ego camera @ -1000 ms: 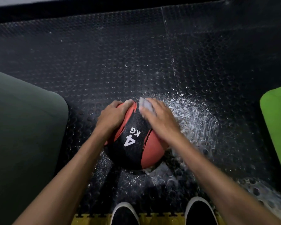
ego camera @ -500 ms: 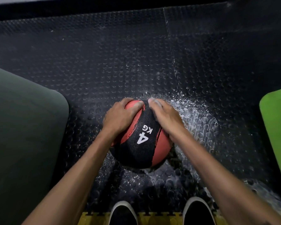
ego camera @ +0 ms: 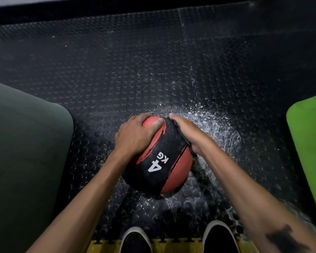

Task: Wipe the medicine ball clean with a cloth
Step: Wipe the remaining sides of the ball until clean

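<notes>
ball [ego camera: 159, 161]: red and black, white "4 KG" facing up, on the floor at frame centre, just past the shoes
left hand [ego camera: 135, 136]: at 10 o'clock on the ball, palm down, fingers spread and curled over the red panel, grip clamped on the ball
right hand [ego camera: 188, 134]: at 2 o'clock on the ball, fingers flat along the far side, tips near the top; grip on anything underneath cannot tell
cloth: not visible, hidden if under the right hand
floor [ego camera: 117, 61]: black studded rubber tiles, seam running up from centre
wet patch [ego camera: 217, 128]: shiny droplets and streaks from 1 to 4 o'clock of the ball, more spatter at 6 o'clock
dark green mat [ego camera: 26, 152]: at 9 o'clock, rounded corner near the left forearm
bright green mat [ego camera: 310, 143]: at 3 o'clock, frame edge
shoes [ego camera: 136, 241]: two black toes, white rims, at 6 o'clock, on yellow tile edge [ego camera: 171, 246]
right forearm [ego camera: 285, 238]: dark mark near frame edge
</notes>
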